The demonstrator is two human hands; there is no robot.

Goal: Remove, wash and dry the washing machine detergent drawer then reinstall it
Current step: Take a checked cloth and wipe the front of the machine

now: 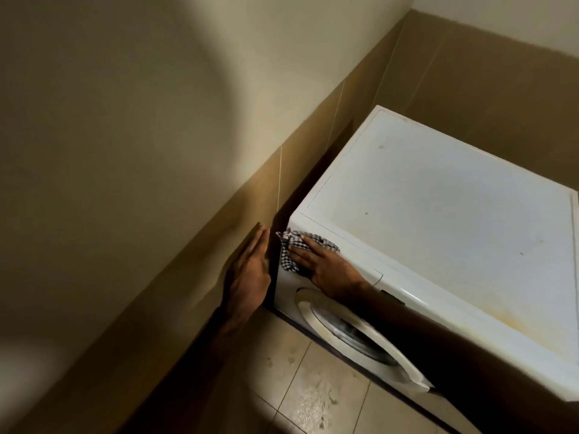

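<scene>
The right hand [326, 264] pressed a checked cloth [293, 250] flat-fingered against the washing machine [438, 214] (upper front corner), while the left hand [250, 270] lay open on the wall [125, 151].

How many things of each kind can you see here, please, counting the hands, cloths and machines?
Hands: 2, left hand flat against the wall tiles, right hand pressing the cloth.
Checked cloths: 1, on the machine's front top corner.
Washing machines: 1, white, round door showing.
Total: 4
</scene>
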